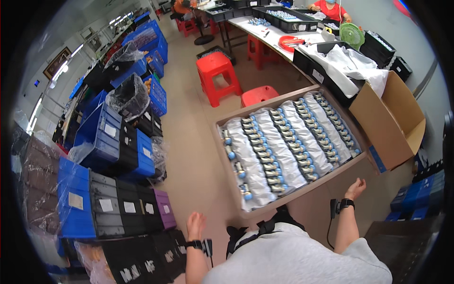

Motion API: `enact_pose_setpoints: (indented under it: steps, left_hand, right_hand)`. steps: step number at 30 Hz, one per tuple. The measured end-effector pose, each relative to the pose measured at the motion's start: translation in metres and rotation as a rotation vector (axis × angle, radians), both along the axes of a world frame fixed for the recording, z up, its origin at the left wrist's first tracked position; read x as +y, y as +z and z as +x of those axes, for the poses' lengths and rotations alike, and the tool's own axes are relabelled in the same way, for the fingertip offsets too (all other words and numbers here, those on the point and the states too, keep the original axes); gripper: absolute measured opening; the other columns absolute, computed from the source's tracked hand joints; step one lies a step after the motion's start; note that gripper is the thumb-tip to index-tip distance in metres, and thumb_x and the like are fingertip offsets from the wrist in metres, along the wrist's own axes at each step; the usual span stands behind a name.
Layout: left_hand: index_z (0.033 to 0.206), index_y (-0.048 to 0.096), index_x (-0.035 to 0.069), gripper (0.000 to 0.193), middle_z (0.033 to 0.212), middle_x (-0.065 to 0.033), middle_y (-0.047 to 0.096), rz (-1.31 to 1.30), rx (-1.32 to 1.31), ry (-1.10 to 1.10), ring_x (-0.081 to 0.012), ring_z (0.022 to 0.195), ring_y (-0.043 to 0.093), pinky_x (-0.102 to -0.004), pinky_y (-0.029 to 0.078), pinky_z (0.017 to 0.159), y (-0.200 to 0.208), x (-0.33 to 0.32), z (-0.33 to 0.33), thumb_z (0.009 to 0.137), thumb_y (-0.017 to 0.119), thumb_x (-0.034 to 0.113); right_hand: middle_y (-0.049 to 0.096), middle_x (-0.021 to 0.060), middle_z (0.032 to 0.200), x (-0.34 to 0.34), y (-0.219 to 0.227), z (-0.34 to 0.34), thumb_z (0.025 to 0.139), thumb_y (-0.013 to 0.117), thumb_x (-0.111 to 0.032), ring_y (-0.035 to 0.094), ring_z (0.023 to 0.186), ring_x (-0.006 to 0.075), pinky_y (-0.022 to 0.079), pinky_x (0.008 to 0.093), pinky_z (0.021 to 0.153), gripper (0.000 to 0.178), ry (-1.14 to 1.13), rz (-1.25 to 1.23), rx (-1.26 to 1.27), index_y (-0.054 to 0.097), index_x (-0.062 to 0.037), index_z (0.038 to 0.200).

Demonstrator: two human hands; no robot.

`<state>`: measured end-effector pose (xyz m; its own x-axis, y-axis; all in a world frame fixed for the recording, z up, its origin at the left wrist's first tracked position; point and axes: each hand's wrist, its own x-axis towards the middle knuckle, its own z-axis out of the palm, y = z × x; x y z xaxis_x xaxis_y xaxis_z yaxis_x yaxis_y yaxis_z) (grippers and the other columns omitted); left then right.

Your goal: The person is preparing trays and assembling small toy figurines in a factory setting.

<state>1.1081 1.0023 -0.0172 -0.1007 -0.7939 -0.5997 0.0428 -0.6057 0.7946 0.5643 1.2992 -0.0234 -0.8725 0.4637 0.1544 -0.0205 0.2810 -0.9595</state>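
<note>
My left hand [195, 225] hangs beside my body at the lower middle, its fingers loosely bent and apart, with nothing in it. On the other side, my right hand [355, 188] is held away from my body, fingers slightly curled, holding nothing I can see. In front of me stands a large shallow tray [279, 203] with a brown rim. White wrapping sheets [279, 149] lie in strips inside it. Between them run rows of small metal parts with blue round ends [267, 163]. Neither hand touches the tray; the right one is nearer to its corner.
Stacked blue, black and grey crates [75, 201] line the left side. Red stools [218, 75] stand beyond the tray. An open cardboard box [385, 120] is at the right, by a long white worktable [255, 29]. A person in red [331, 10] sits behind it.
</note>
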Motion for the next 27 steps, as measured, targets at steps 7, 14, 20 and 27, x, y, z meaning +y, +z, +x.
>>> enact_pose_setpoints:
  steps: [7, 14, 20, 27]
  left_hand:
    - [0.088, 0.061, 0.002, 0.024, 0.088, -0.017, 0.062, -0.007, -1.043, -0.832, -0.0279, 0.079, 0.059, -0.0413, 0.045, 0.07, -0.156, 0.083, 0.274, 0.075, 0.057, 0.022]
    - [0.087, 0.062, 0.001, 0.027, 0.087, -0.019, 0.062, 0.205, -0.879, -0.906, -0.0255, 0.076, 0.059, -0.0404, 0.044, 0.069, -0.234, 0.021, 0.355, 0.077, 0.056, 0.026]
    - [0.084, 0.061, 0.0, 0.027, 0.082, -0.0183, 0.062, 0.051, -0.897, -0.804, -0.0267, 0.075, 0.059, -0.0399, 0.044, 0.067, -0.27, -0.048, 0.361, 0.077, 0.056, 0.026]
    - [0.08, 0.061, -0.001, 0.028, 0.076, -0.0174, 0.061, -0.06, -0.948, -0.63, -0.0282, 0.074, 0.059, -0.0393, 0.045, 0.066, -0.278, -0.116, 0.375, 0.076, 0.056, 0.026]
  right_hand:
    - [0.047, 0.0138, 0.107, -0.081, 0.063, 0.12, 0.076, 0.054, -0.007, 0.047, 0.097, 0.0244, 0.037, 0.0335, 0.087, 0.041, 0.136, 0.153, 0.212, 0.042, 0.001, 0.114]
    - [0.046, 0.0141, 0.107, -0.158, 0.109, 0.187, 0.071, 0.052, -0.003, 0.044, 0.102, 0.0261, 0.033, 0.0369, 0.09, 0.045, 0.317, 0.362, 0.346, 0.041, -0.0007, 0.115]
    - [0.048, 0.013, 0.104, -0.263, 0.116, 0.189, 0.068, 0.049, 0.001, 0.047, 0.096, 0.0237, 0.036, 0.0339, 0.085, 0.046, 0.492, 0.289, 0.283, 0.043, -0.0006, 0.114]
    - [0.048, 0.0109, 0.096, -0.437, 0.135, 0.222, 0.066, 0.05, 0.009, 0.048, 0.088, 0.0226, 0.04, 0.0302, 0.074, 0.048, 0.823, 0.263, 0.385, 0.044, -0.0024, 0.112]
